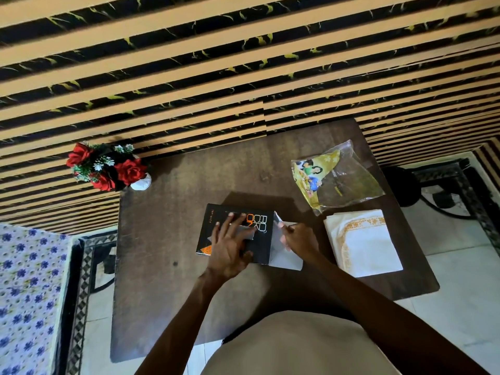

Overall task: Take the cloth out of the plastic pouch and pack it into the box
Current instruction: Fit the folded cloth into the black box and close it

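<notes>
Head view: one black box (238, 234) lies mid-tabletop (162, 239), left hand (230, 246) spread flat on top, right hand (297, 238) pinching its white end flap (284, 253). One folded white cloth (362, 243) sits to the right, outside the box. One plastic pouch (338, 177), farther back, shows only a printed card. One vase of roses (108, 166) stands far left.

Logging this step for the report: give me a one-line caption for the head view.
Left hand steadies black box, right hand opens its end flap; folded white cloth and plastic pouch alongside.
</notes>
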`<state>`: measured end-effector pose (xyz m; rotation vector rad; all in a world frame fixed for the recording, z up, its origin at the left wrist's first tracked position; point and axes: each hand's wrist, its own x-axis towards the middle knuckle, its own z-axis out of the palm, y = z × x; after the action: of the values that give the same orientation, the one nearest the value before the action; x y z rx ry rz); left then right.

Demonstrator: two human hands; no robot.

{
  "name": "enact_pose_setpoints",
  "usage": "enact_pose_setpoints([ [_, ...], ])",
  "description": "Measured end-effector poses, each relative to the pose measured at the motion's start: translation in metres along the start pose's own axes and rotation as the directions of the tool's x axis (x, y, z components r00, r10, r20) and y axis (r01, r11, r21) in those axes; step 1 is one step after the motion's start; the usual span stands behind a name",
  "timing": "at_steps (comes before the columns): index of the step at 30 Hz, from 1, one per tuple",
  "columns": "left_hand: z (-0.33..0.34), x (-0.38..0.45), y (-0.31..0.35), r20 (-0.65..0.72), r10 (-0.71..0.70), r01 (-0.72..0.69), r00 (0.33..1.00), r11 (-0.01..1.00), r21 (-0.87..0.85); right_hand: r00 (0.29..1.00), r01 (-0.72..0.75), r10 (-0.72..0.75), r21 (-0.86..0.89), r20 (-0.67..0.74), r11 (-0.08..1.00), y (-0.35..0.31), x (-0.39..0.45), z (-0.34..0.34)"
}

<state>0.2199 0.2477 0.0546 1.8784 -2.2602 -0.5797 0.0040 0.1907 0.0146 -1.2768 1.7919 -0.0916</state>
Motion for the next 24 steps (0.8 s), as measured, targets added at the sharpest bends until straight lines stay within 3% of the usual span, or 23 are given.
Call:
enact_pose_setpoints([
  [2,0.006,0.004,0.02,0.043,0.122,-0.123,0.992,0.992,0.019,1.0,0.0,-0.001,0.089,0.004,0.996,-0.003,0.001,-0.003],
  [5,0.018,0.017,0.043,0.068,0.172,-0.18,0.983,0.975,0.13,0.997,0.068,-0.072,0.129,0.024,0.989,-0.013,0.0,-0.013],
  [9,0.027,0.043,0.055,0.073,0.105,-0.119,0.992,0.969,0.215,0.968,0.238,-0.236,0.02,-0.089,0.971,-0.011,-0.004,-0.039],
  [14,0.03,0.066,0.065,0.131,-0.031,-0.005,0.991,0.964,0.266,0.93,0.311,-0.323,-0.092,-0.177,0.946,0.018,-0.021,-0.088],
  [17,0.033,0.074,0.071,0.205,-0.093,0.043,0.974,0.97,0.239,0.85,0.345,-0.33,-0.04,-0.411,0.938,0.054,-0.029,-0.11],
  [19,0.036,0.076,0.073,0.231,-0.088,0.028,0.969,0.968,0.25,0.807,0.276,-0.246,-0.027,-0.536,0.961,0.077,-0.035,-0.122],
  [20,0.037,0.075,0.072,0.228,-0.088,0.029,0.97,0.968,0.25,0.823,0.18,-0.175,-0.043,-0.54,0.983,0.087,-0.035,-0.127],
  [22,0.041,0.074,0.072,0.211,-0.093,0.043,0.973,0.972,0.233,0.886,-0.072,0.04,-0.052,-0.461,0.996,0.112,-0.033,-0.143],
  [24,0.042,0.073,0.075,0.205,-0.102,0.054,0.973,0.972,0.227,0.936,-0.232,0.216,-0.027,-0.278,0.972,0.163,0.0,-0.147],
])
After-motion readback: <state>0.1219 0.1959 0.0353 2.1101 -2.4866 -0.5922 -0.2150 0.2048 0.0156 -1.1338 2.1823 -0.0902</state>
